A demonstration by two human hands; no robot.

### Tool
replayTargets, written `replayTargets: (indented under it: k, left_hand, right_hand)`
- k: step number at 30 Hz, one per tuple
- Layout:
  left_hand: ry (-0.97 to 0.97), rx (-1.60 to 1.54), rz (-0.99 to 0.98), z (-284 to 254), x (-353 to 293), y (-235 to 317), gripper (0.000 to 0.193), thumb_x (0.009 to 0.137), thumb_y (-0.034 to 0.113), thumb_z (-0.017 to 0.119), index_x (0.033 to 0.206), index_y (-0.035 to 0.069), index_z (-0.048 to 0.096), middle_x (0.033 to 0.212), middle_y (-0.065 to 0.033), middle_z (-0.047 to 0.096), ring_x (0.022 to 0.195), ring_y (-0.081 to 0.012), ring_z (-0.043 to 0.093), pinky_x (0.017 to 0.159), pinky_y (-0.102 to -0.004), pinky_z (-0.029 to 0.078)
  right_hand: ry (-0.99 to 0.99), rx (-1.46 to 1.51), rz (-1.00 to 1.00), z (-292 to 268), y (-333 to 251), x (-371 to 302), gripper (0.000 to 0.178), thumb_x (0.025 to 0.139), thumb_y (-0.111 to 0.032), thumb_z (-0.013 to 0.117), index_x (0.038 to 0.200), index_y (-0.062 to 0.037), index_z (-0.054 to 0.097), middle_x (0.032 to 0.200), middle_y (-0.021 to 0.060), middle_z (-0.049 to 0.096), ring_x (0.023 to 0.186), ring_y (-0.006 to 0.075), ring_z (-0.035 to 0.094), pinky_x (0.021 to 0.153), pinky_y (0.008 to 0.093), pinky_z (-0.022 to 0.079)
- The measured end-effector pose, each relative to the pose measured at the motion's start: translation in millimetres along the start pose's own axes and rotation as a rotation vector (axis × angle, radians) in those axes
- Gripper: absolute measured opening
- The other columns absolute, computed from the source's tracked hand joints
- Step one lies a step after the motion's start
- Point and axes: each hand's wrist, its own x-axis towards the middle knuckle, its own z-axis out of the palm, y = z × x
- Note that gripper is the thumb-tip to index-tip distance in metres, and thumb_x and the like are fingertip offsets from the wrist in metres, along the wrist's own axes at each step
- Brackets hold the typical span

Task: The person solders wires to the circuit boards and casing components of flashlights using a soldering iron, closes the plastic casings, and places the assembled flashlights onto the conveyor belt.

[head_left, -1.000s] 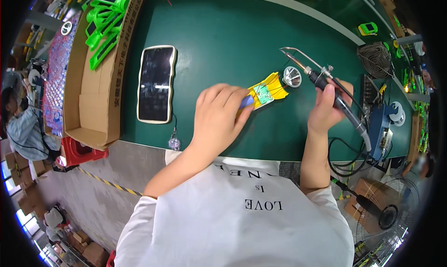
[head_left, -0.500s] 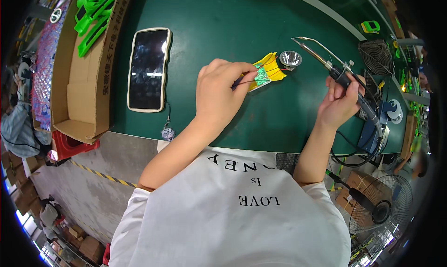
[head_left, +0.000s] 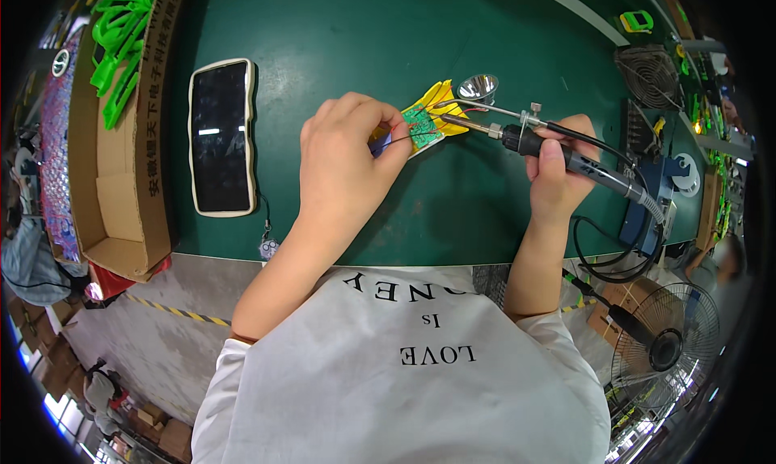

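Note:
My left hand [head_left: 343, 157] has its thumb and index finger pinched on a thin dark wire [head_left: 408, 135], which runs across a small green circuit board [head_left: 422, 128]. The board lies in a yellow piece [head_left: 440, 92] that my fingers partly cover. Something blue [head_left: 379, 145], too hidden to name, shows under the thumb. In my right hand [head_left: 562, 173] is a soldering iron [head_left: 525, 141] with a thin metal feed tube [head_left: 493, 110] clamped along it. Its tip is over the board's right side; contact I cannot tell. A silver reflector cup [head_left: 478, 89] sits just behind, with a red wire near it.
A phone [head_left: 221, 137] with a charm lies left on the green table [head_left: 323, 44]. Beyond it stands a cardboard box [head_left: 121, 181] of green plastic parts [head_left: 121, 52]. At right are a black fan grille [head_left: 647, 74], a blue soldering unit [head_left: 651, 197], looped cables and a standing fan [head_left: 664, 349].
The soldering iron has come left and down, from clear of the work to over the circuit board. My left hand keeps its pinch. The whole view has shifted slightly.

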Motion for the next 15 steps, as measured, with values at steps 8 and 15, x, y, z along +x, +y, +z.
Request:
replayTargets:
  k: [8, 15]
  left_hand:
    - [0.002, -0.021, -0.062, 0.8, 2.9, 1.2, 0.006, 0.063, 0.008, 0.061, 0.067, 0.006, 0.056, 0.071, -0.0039, 0.055, 0.069, -0.0211, 0.052, 0.064, -0.0328, 0.038]
    - [-0.027, -0.024, -0.037, -1.5, 4.0, 1.1, 0.005, 0.066, 0.002, 0.058, 0.071, 0.0, 0.056, 0.072, -0.0078, 0.055, 0.065, -0.0186, 0.053, 0.063, -0.0271, 0.043]
  right_hand:
    - [-0.044, -0.078, 0.027, -1.0, 4.6, -1.7, 0.009, 0.07, -0.003, 0.058, 0.077, 0.0006, 0.054, 0.074, 0.003, 0.049, 0.064, 0.0069, 0.047, 0.058, 0.0187, 0.038]
    - [-0.053, -0.103, 0.023, -1.6, 4.5, -2.9, 0.008, 0.07, -0.004, 0.059, 0.076, 0.0002, 0.054, 0.073, 0.0034, 0.05, 0.063, 0.0074, 0.046, 0.057, 0.0188, 0.037]
